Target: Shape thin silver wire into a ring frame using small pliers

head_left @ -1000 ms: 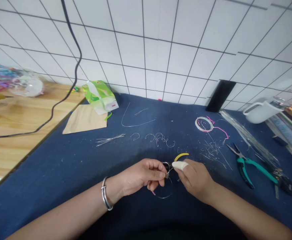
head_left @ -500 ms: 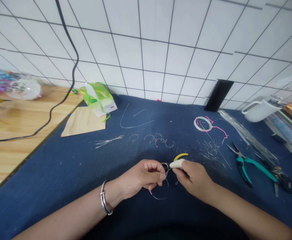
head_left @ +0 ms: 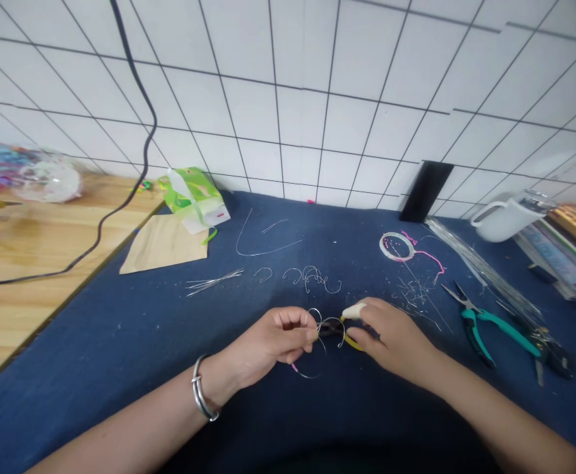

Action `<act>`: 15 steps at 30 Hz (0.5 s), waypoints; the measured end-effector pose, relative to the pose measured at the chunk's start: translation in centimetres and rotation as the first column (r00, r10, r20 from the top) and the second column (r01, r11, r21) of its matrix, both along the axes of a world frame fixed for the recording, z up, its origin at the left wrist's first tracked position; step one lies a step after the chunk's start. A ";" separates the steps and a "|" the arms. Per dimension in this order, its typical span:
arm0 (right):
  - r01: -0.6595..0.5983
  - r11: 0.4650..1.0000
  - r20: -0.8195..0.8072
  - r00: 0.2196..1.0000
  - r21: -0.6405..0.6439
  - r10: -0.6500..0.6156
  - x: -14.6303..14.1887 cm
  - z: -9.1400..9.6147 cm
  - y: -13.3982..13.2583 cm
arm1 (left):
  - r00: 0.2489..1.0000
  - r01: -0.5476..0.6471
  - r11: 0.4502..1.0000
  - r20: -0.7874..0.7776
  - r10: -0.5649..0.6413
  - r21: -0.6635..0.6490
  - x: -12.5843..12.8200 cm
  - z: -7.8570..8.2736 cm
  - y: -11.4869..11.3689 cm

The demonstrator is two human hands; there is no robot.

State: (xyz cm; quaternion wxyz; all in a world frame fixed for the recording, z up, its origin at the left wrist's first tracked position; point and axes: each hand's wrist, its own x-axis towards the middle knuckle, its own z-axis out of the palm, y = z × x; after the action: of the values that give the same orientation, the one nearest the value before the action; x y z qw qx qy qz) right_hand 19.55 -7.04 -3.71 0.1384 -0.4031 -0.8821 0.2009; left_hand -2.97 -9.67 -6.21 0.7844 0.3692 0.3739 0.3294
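My left hand (head_left: 288,334) pinches a thin silver wire piece (head_left: 334,321) bent into curved loops, at the front middle of the table. A curved wire with a pink sleeve (head_left: 294,368) hangs below these fingers. My right hand (head_left: 384,336), with a white cover on one fingertip, has its thumb and fingers around the yellow handles (head_left: 353,343) of a small pair of pliers. The dark jaws of the pliers (head_left: 324,327) point left, behind the wire loops. The palm side of the right hand is partly hidden.
Bent wire pieces (head_left: 312,278) and straight wires (head_left: 214,283) lie beyond my hands. To the right are teal-handled pliers (head_left: 502,329), wire clippings (head_left: 413,293), a white ring with pink cord (head_left: 397,235) and a white mug (head_left: 502,217). A green packet (head_left: 196,191) stands back left.
My right hand has let go of the wire loops and taken hold of the yellow-handled pliers behind them. My left hand keeps its pinch on the wire. The view has shifted slightly.
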 end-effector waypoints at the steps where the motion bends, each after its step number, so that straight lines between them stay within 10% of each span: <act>1: -0.035 0.996 0.076 0.997 0.080 0.029 0.1 -0.1 0.0 | 1.000 -0.016 1.000 0.005 0.016 0.004 -0.1 0.1 0.1; 15: -0.183 0.924 0.464 0.886 0.336 0.006 -0.6 -2.2 -0.9 | 0.990 -0.131 0.991 0.061 0.130 0.004 -0.4 0.3 0.2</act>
State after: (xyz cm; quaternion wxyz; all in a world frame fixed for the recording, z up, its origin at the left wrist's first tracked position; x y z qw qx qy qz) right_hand 18.98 -7.92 -5.92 -0.0082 -0.3610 -0.9305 -0.0623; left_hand -3.37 -9.43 -5.87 0.7707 0.3370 0.3721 0.3925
